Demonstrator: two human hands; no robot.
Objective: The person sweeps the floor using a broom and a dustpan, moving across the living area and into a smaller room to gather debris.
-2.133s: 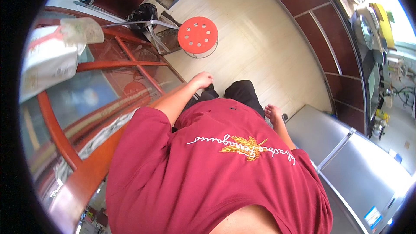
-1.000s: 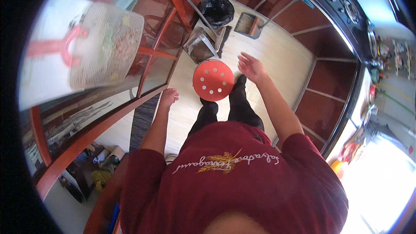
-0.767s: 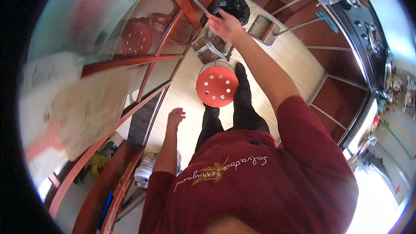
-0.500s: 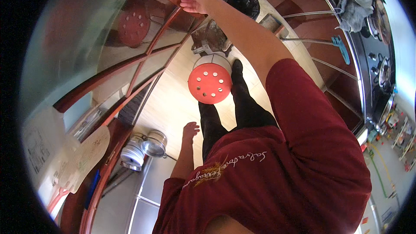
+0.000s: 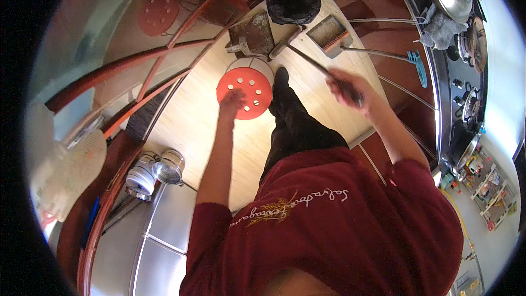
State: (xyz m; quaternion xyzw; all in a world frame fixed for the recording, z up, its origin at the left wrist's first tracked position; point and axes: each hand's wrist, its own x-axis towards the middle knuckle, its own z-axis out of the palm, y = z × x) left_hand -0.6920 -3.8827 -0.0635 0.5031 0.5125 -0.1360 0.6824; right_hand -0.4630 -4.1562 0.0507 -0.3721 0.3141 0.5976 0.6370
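Observation:
My right hand (image 5: 350,92) is closed round the dark handle of a long tool with a narrow crosswise head (image 5: 286,42); I cannot make out its exact kind. The head points away from me, above the floor between the black bin and the stool. My left hand (image 5: 233,101) is at the near left part of the round red stool seat (image 5: 257,84), which has several holes. Its fingers are dark and smeared, so their grip is unclear. Right of the tool's head lies a grey long-handled dustpan (image 5: 323,32) with an orange toothed edge.
A bin with a black bag (image 5: 293,0) stands at the far end, near a dirty dark plate (image 5: 260,32). A red-framed glass cabinet (image 5: 148,55) runs along the left, with metal pots (image 5: 169,167) nearer. On the right are a black stove (image 5: 455,98) and a grey cloth (image 5: 440,28).
My right hand has left the cabinet frame, come back to the right, and now holds the long tool. My left hand has moved forward to the stool. The view has shifted slightly.

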